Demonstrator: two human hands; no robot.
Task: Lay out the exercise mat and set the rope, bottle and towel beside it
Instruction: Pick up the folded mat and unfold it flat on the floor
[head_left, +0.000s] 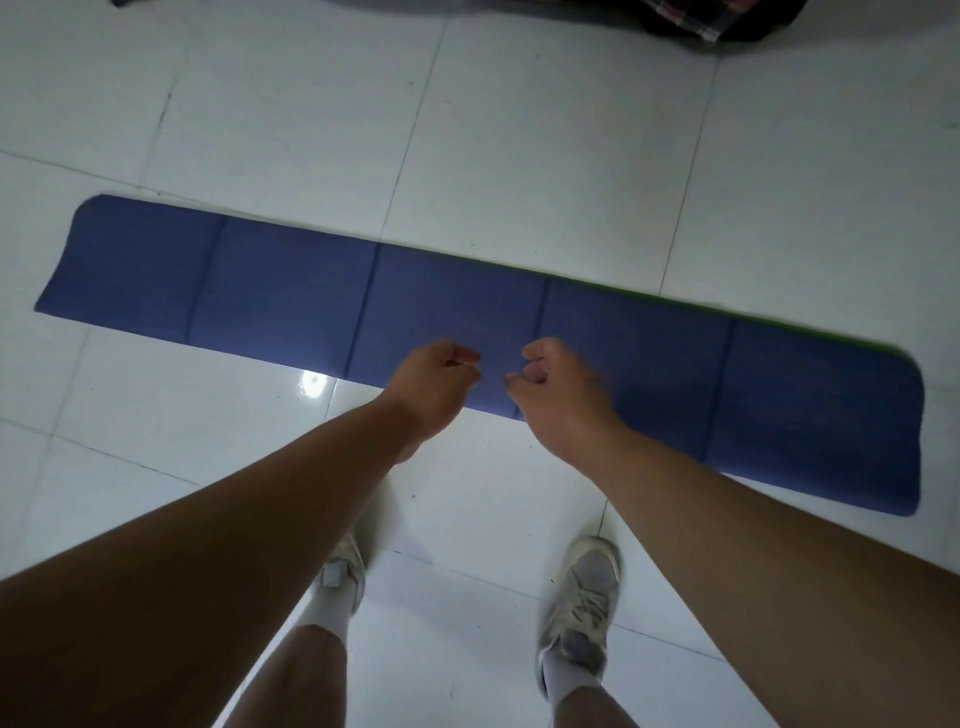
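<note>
As far as my remote feed from the head camera shows, the white tiled floor (519, 130) already carries the first part of the job. The blue mat (260, 296) lies stretched flat across it, its crease lines showing. It looks narrow, and a green edge (727, 318) peeps out along its far side, so I judge it may be doubled lengthwise and need one more unfolding. Rope, bottle and towel are nowhere in view, so all three are not yet placed. Bare tile lies open beyond the far edge and on the near side. The left hand (436, 384) and right hand (558, 395) hover close together above the near edge, fingers curled in, holding nothing I can make out. Two pale shoes (582, 597) stand near that edge. A dark bundle (717, 21) sits at the top border.
</note>
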